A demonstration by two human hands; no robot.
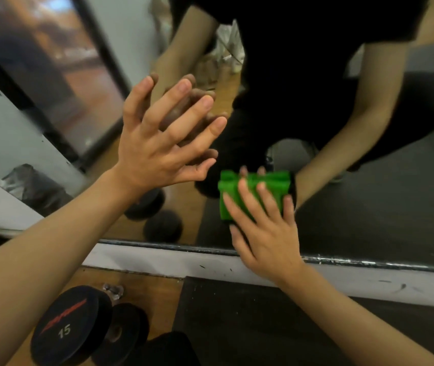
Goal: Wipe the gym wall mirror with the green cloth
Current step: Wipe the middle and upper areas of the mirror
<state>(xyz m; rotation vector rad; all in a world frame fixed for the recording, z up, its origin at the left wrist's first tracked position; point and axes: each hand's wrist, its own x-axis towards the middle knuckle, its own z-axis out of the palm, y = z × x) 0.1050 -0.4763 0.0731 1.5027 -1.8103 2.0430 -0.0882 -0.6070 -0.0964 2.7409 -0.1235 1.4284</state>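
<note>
Only one view here, the head cam looking down at both hands.

The green cloth [250, 192] is folded into a chunky little pad. It sits flat against the mirror [369, 207], low on the glass and just above the bottom frame edge [157, 245]. The right hand [263, 233] lies on top of it with fingers straight and spread, pressing it to the glass rather than clutching it. The thumb rests at the pad's right edge.

The left hand [163, 136] is higher up and further left, fingers splayed and holding nothing. Its fingertips seem to meet their own reflection, so I'd guess it's braced on the glass.

Handling-wise I'd call the cloth soft, light and squishy. It'll bunch or unfold if you only push one corner, so a flat palm over the middle looks like the right hold. The glass is stiff and slick, so the pad should slide easily.

On orientation, the pad's broad face is turned to the mirror. Its longer side looks to run left-right along the frame, but the cloth blends into its reflection, so I can't be sure.

A dumbbell [78, 326] marked 15 sits on the floor at bottom left.
</note>
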